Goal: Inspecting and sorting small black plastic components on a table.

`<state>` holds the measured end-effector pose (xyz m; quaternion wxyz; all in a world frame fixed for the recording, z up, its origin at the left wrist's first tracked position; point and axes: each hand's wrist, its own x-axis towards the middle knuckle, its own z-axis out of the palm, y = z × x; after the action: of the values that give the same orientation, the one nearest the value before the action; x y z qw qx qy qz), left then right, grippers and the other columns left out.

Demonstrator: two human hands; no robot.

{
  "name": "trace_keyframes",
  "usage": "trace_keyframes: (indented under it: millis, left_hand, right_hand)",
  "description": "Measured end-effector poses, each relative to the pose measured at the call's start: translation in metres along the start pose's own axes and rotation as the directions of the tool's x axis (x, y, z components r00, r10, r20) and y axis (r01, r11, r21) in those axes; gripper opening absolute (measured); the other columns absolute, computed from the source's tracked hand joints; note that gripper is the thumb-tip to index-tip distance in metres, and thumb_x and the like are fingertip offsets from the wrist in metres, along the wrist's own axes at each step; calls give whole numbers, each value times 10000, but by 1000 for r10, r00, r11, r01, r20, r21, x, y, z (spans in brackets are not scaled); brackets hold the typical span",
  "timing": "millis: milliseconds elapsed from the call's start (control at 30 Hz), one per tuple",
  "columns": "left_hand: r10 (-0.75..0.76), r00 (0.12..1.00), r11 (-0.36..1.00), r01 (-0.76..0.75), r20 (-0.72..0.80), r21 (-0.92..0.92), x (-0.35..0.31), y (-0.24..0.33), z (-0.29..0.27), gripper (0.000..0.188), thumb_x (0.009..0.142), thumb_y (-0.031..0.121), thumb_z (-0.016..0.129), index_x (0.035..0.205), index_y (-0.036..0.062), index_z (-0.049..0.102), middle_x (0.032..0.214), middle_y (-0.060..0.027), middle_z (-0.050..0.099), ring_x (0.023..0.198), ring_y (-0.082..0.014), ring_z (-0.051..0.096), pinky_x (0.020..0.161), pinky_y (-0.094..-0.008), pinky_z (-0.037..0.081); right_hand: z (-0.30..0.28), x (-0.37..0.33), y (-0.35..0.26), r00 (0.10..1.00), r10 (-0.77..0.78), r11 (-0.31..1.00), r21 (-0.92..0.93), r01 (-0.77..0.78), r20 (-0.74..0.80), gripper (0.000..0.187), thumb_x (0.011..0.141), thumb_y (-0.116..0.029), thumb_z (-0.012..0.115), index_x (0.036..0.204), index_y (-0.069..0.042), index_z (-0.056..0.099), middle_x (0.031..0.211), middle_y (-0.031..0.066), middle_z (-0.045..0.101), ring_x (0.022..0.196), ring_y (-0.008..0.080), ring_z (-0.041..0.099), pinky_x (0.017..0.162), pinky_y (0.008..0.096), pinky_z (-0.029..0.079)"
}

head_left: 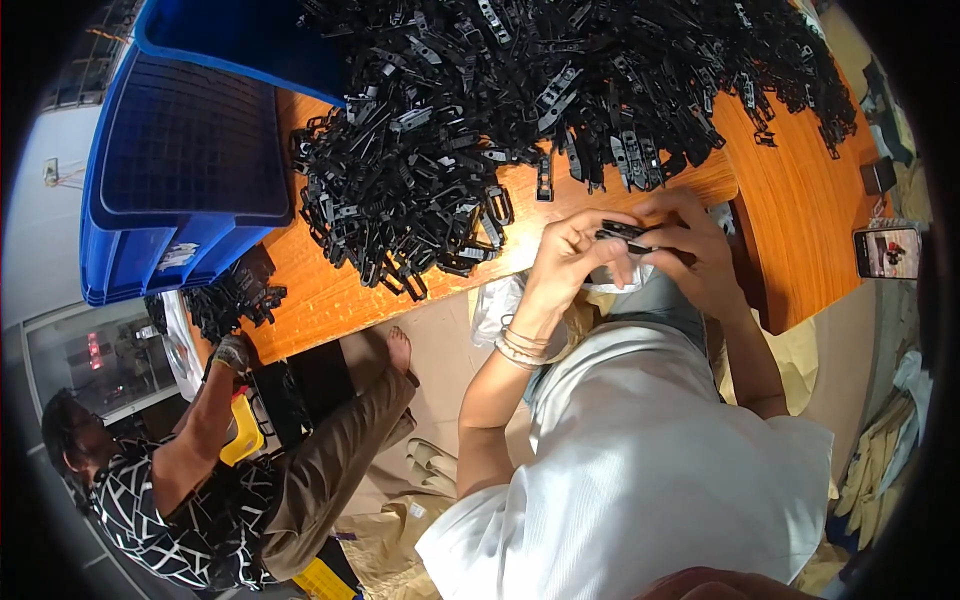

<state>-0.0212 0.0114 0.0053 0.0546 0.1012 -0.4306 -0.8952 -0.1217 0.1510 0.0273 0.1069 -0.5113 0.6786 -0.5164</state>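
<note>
View looking down from a person's head at their two bare hands, raised together over the near edge of an orange wooden table [800,200]. The left hand [570,255] and the right hand [690,245] meet around one small black plastic clip [625,233]. Both hands are closed on it: the left fingers curl over its left end, and the right fingers [672,238] pinch its right end. The clip lies roughly level between them. Thin bangles [520,345] circle the left wrist.

Just beyond the hands, a large heap of the same black clips [520,110] covers much of the table, its nearest pieces lying just past the left fingertips. Further to the left of the left hand sits a stack of blue plastic crates [180,160]. Well to the right of the right hand, a phone [887,252] with a lit screen lies near the table's edge.

Below the hands, a crumpled clear plastic bag [495,305] lies beside the person's lap. Far down and to the left of the left hand, another person [190,480] in a black and white patterned top sits on the floor, one gloved hand [232,352] reaching up towards a small clump of clips [235,295].
</note>
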Motion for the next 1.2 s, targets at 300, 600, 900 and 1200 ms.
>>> trace_keyframes:
  millis: [300, 600, 900, 1200]
  left_hand:
    - [640, 769, -189, 175, -14, 966, 19, -8, -46, 97, 717, 57, 573, 719, -23, 518, 739, -142, 468, 664, -301, 483, 573, -380, 397]
    - [92, 916, 933, 58, -391, 355, -5, 6, -23, 162, 815, 93, 529, 890, -50, 536, 694, -71, 582, 517, -73, 515, 437, -188, 405]
    - [-61, 897, 981, 134, -438, 139, -8, 7, -21, 366, 862, 260, 478, 672, -38, 573, 503, -50, 523, 368, -72, 380, 363, -182, 271]
    - [-44, 886, 980, 129, -461, 153, -10, 3, -23, 357, 857, 256, 488, 656, -27, 572, 508, -45, 522, 367, -54, 363, 344, -172, 235]
  right_hand:
    - [12, -16, 23, 826, 489, 813, 489, -316, -279, 119, 767, 9, 518, 847, 89, 559, 970, 53, 503, 838, 107, 490, 721, 208, 384]
    - [32, -4, 30, 897, 430, 803, 498, -328, -101, 102, 755, -7, 560, 826, 64, 575, 867, 25, 528, 750, 74, 499, 657, 174, 383]
    - [36, 0, 16, 884, 447, 861, 331, -385, -134, 64, 758, -8, 556, 756, 55, 569, 708, 31, 521, 590, 62, 499, 527, 183, 365]
    - [36, -3, 17, 815, 576, 719, 516, -466, -66, 60, 769, -19, 552, 738, 25, 580, 632, 26, 521, 545, 68, 511, 510, 179, 357]
